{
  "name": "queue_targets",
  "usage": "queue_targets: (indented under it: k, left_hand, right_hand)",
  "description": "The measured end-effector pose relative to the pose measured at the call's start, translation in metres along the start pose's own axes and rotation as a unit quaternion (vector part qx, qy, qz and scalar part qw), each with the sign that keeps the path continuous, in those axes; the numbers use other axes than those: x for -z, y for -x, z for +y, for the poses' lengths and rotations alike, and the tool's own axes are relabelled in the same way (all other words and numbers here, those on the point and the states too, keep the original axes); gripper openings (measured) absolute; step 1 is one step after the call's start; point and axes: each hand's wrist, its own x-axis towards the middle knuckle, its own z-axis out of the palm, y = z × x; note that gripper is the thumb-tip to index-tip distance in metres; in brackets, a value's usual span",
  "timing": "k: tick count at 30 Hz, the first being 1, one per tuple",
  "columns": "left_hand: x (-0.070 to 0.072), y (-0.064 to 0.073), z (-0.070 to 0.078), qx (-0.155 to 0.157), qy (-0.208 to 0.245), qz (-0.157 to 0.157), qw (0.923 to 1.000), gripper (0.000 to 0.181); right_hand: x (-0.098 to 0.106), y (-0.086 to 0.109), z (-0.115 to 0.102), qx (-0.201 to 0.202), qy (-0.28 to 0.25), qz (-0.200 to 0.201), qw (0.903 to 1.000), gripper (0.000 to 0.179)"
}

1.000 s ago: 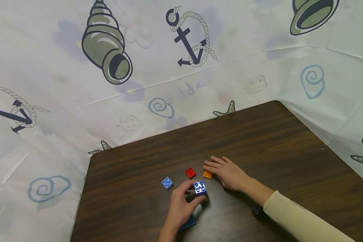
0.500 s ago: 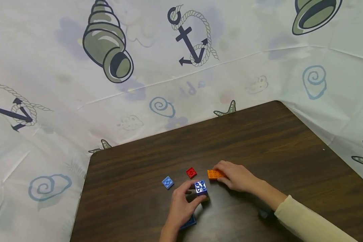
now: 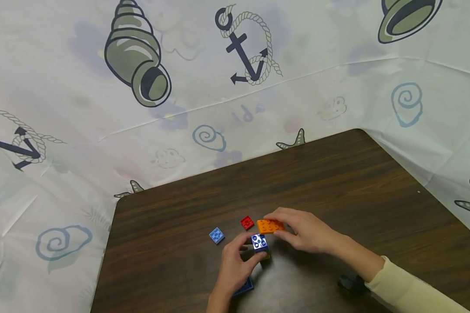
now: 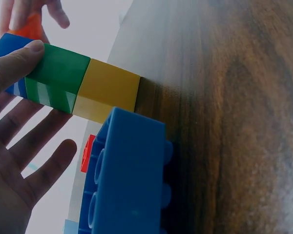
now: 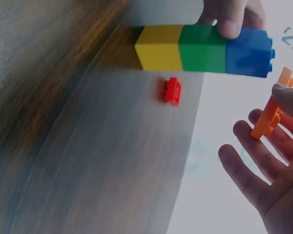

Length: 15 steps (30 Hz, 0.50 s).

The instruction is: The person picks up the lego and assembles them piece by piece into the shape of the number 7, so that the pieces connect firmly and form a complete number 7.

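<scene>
A stack of toy bricks stands upright on the table: a yellow brick (image 5: 160,48) at the bottom, a green brick (image 5: 203,49) in the middle and a blue brick (image 5: 248,52) on top, studs up. My left hand (image 3: 235,265) grips this stack near its top, thumb on one side. My right hand (image 3: 307,229) pinches a flat orange brick (image 3: 269,226) between thumb and fingers, lifted off the table. In the right wrist view the orange brick is slightly apart from the blue brick's studs.
A small red brick (image 3: 247,223) and a light blue brick (image 3: 216,235) lie behind the stack. A larger blue brick (image 4: 129,175) lies by my left wrist, partly hidden in the head view. A dark object (image 3: 351,283) is under my right forearm. A patterned cloth (image 3: 219,87) hangs behind the table.
My right hand has taken hold of the orange brick, picked it up from the table and brought it left beside the stack's top. My left hand has stayed on the stack.
</scene>
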Motion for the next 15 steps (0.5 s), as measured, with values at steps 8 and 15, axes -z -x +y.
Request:
queue_targets:
  k: [8,15]
  left_hand:
    - [-0.001,0.0,-0.001,-0.012,0.005,0.002,0.9999,0.041]
    - [-0.001,0.001,0.0,-0.014,0.013,0.005,0.9998,0.039]
  right_hand:
    - [-0.001,0.0,-0.016,0.075,0.006,-0.015,0.997,0.042]
    - [-0.003,-0.001,-0.016,0.134,0.044,0.004,0.99,0.038]
